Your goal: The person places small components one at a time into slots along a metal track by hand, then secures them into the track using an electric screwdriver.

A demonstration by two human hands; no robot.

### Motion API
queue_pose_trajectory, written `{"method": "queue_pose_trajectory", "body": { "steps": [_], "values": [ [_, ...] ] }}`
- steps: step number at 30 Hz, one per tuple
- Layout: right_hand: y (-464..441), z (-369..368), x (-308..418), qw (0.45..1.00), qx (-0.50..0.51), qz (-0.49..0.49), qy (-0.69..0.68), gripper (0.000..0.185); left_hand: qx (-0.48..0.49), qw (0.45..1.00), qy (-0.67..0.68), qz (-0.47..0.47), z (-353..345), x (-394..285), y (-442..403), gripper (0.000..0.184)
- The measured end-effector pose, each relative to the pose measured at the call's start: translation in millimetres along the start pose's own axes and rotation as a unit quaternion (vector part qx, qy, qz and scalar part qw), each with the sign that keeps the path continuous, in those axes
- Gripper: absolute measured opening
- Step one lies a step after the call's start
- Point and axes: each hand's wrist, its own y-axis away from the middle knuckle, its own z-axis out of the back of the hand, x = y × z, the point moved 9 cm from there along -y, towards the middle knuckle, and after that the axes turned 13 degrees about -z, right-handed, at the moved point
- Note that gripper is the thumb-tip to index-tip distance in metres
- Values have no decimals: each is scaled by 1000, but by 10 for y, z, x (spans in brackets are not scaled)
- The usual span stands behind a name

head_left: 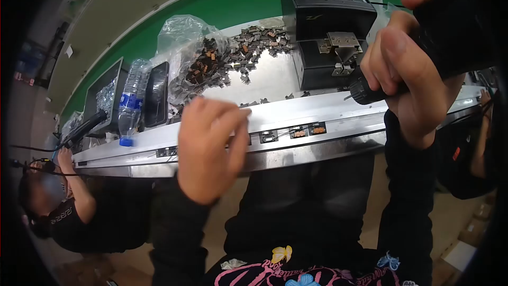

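My right hand [410, 63] is wrapped round a black power screwdriver [365, 91], whose thin bit points left above the white rail. My left hand [209, 145] is over the rail [338, 107], its fingers bent and pressed together around a small dark piece at the fingertips, too blurred to name. Along the rail's channel sit small black parts [269, 136], some with orange-brown pieces [318, 128]. Another black part [165, 152] lies just left of my left hand.
Behind the rail are a heap of small parts [248, 45], a plastic bag [182, 37], a bottle [130, 100], a phone-like black slab [156, 94], a grey bin [91, 95] and a black machine [330, 16]. A co-worker [100, 217] sits at the left, another person [468, 153] at the right.
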Motion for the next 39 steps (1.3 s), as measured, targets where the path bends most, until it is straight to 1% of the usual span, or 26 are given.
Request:
{"method": "queue_pose_trajectory", "body": {
  "steps": [2,3,4,5,7,9,11,12,14,15,17,18,20,21,23,24,25,28,30,32,35,38,39],
  "values": [
    [58,13,10,1000,0,7,-4,45,93,995,-20,-29,-118,266,-216,16],
    [84,-20,29,1000,2,8,-5,45,122,991,-30,-38,-226,406,-311,15],
    [97,-13,21,999,-24,-6,-23,44,152,986,-40,-48,-363,561,-372,15],
    [109,19,1,998,-52,-20,-41,44,188,980,-28,-64,-528,702,-385,14],
    [140,57,5,999,-38,-2,-38,44,261,962,-1,-84,-797,850,-356,14],
    [176,84,38,999,-28,13,-31,44,271,957,4,-102,-875,890,-360,14],
    [198,126,24,997,-70,-19,-36,42,281,952,23,-118,-897,860,-349,15],
    [208,153,3,997,-71,-22,-36,42,283,952,25,-117,-898,842,-332,15],
    [216,124,29,999,-17,13,-31,43,216,969,54,-107,-719,699,-390,14],
    [232,108,25,999,-17,10,-32,43,171,977,70,-106,-570,556,-418,12],
    [261,60,5,998,-34,-33,-50,45,141,984,93,-58,-316,265,-432,11],
    [252,29,70,997,-34,-35,-51,45,133,985,101,-51,-238,161,-380,14],
    [221,-159,40,991,16,-132,8,48,112,986,123,-33,-171,-3,-210,22],
    [244,-241,39,991,15,-134,8,48,106,986,130,-22,-182,-63,-132,27],
    [282,-344,107,995,-13,-98,8,49,85,990,110,-19,-216,-148,-9,24],
    [280,-358,94,995,-10,-98,10,49,69,992,105,-12,-255,-164,52,22],
    [277,-377,72,995,0,-101,7,49,68,992,105,-9,-307,-142,102,22],
    [260,-393,-1,993,30,-110,0,49,38,995,79,-46,-346,-125,198,23],
    [264,-384,-39,993,40,-113,-2,49,41,996,70,-38,-322,-101,217,24],
    [265,-396,-24,994,61,-86,-3,48,44,997,59,-30,-287,-66,247,24],
    [275,-341,-155,994,73,-79,-9,48,48,997,40,-39,-232,-44,289,25],
    [287,-444,-119,993,54,-97,-24,47,37,998,43,-26,-176,-13,327,25],
    [282,-496,-84,993,45,-107,-29,46,9,998,58,-31,-127,-27,323,26]
  ]
}}
